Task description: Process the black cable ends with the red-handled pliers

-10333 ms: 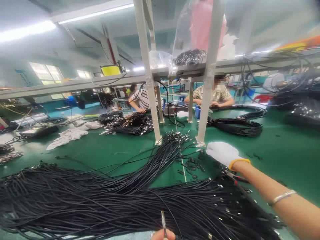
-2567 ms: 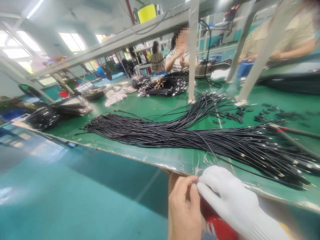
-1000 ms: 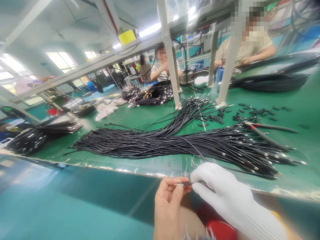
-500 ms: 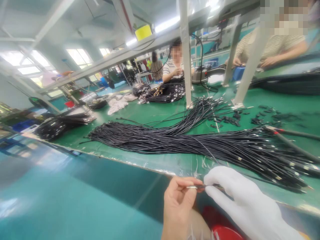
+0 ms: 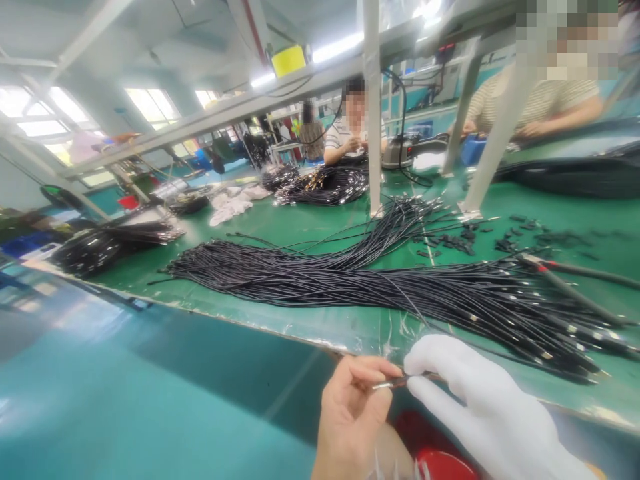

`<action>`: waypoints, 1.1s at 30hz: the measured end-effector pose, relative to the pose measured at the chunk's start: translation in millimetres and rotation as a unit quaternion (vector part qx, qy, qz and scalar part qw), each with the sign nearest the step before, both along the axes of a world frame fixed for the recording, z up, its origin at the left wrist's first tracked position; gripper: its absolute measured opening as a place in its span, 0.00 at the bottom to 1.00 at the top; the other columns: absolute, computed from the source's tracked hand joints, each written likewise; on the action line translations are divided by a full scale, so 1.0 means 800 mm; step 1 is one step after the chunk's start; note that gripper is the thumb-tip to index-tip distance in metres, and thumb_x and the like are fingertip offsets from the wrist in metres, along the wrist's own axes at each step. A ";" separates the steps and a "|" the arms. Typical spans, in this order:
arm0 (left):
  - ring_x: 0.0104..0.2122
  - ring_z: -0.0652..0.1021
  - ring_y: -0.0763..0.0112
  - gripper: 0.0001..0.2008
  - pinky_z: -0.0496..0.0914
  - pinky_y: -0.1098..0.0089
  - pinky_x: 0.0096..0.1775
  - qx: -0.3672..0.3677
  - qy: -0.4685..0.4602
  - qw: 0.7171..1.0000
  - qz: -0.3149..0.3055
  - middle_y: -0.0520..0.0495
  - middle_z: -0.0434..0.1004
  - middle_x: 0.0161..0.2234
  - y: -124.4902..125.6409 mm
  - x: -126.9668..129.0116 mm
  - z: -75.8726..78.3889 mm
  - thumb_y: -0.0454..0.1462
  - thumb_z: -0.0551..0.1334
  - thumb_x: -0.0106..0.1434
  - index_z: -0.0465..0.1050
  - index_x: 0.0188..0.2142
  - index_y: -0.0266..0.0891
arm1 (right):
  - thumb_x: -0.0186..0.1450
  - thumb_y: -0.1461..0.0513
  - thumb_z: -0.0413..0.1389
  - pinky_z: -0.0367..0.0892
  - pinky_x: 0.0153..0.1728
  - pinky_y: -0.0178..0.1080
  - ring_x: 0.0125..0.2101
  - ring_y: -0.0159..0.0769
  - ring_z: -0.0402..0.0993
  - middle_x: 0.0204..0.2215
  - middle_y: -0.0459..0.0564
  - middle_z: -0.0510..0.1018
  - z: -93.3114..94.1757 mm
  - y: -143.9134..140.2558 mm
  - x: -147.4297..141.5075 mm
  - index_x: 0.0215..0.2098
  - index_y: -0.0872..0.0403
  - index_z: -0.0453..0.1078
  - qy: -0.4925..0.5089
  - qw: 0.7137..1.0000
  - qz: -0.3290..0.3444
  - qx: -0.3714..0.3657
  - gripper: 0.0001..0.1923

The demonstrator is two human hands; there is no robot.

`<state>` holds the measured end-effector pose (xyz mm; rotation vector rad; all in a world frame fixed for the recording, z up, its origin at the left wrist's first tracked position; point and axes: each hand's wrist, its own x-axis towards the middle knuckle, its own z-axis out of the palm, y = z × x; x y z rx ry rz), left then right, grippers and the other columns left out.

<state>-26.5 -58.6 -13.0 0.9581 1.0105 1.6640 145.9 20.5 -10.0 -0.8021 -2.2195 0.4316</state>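
Note:
My bare left hand (image 5: 350, 417) pinches the metal tip of a thin black cable end (image 5: 393, 382) just below the table's near edge. My right hand (image 5: 480, 403), in a white glove, grips the same cable right beside it, fingertips almost touching the left ones. Behind both hands a long bundle of black cables (image 5: 380, 283) lies across the green table (image 5: 300, 227). A red-handled tool (image 5: 565, 283) rests on the bundle's right end. Small black sleeve pieces (image 5: 450, 241) are scattered beyond it.
White frame posts (image 5: 373, 107) stand on the table and carry an overhead shelf. Other cable coils (image 5: 320, 185) and white cloths (image 5: 230, 203) lie farther back. Co-workers (image 5: 350, 130) sit at the far side. A teal floor lies at the left. Something red (image 5: 440, 460) is on my lap.
Ten seconds ago my right hand reached over the small black pieces; now both hands hold one cable end at the table edge. In the last second the hands barely moved; the view shifted slightly.

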 end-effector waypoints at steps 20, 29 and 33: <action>0.45 0.81 0.67 0.03 0.73 0.68 0.49 0.028 0.088 0.995 0.032 0.48 0.84 0.41 -0.006 0.005 -0.011 0.40 0.65 0.69 0.77 0.39 0.45 | 0.70 0.64 0.53 0.72 0.40 0.34 0.38 0.32 0.76 0.36 0.46 0.77 0.008 -0.005 -0.003 0.42 0.49 0.69 0.033 0.991 -0.014 0.129 0.05; 0.44 0.79 0.69 0.11 0.74 0.69 0.48 0.192 0.262 0.943 0.069 0.50 0.80 0.42 0.002 -0.010 -0.020 0.29 0.61 0.70 0.76 0.45 0.47 | 0.67 0.67 0.56 0.74 0.50 0.50 0.46 0.45 0.78 0.40 0.53 0.82 -0.001 -0.007 0.000 0.47 0.53 0.73 0.030 0.952 -0.058 0.300 0.11; 0.44 0.79 0.68 0.11 0.74 0.68 0.47 0.199 0.251 0.945 0.070 0.49 0.81 0.43 0.003 -0.011 -0.027 0.29 0.60 0.70 0.75 0.46 0.47 | 0.67 0.69 0.54 0.75 0.48 0.50 0.44 0.45 0.78 0.38 0.54 0.81 0.005 -0.008 -0.005 0.46 0.55 0.71 0.028 0.949 -0.059 0.308 0.10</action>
